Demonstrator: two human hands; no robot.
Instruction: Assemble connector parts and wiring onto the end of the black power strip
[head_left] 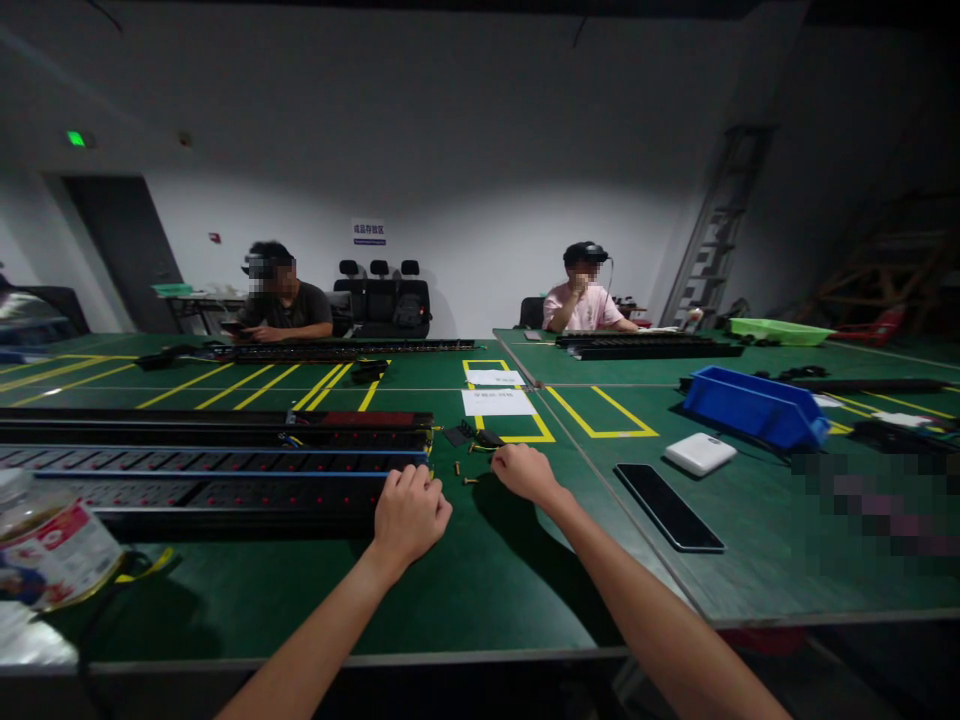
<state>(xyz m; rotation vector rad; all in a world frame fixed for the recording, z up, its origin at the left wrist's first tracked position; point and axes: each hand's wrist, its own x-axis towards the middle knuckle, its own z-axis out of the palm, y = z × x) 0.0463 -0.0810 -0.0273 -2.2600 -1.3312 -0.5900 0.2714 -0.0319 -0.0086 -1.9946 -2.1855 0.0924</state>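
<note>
My left hand (411,515) rests at the right end of the long black rail assembly (285,492), its fingers curled together; anything inside them is hidden. To the right, my right hand (525,472) is closed over the green table, beside a small black part with a yellow wire (489,438). What its fingers hold, if anything, cannot be made out. Between the two hands lie several small brass-coloured screws (457,468). A small dark flat piece (456,435) sits just behind them.
A black phone (667,507), a white case (700,454) and a blue bin (754,408) are on the right. White papers (498,402) lie ahead. A labelled bottle (56,550) stands front left. Two people sit across the table.
</note>
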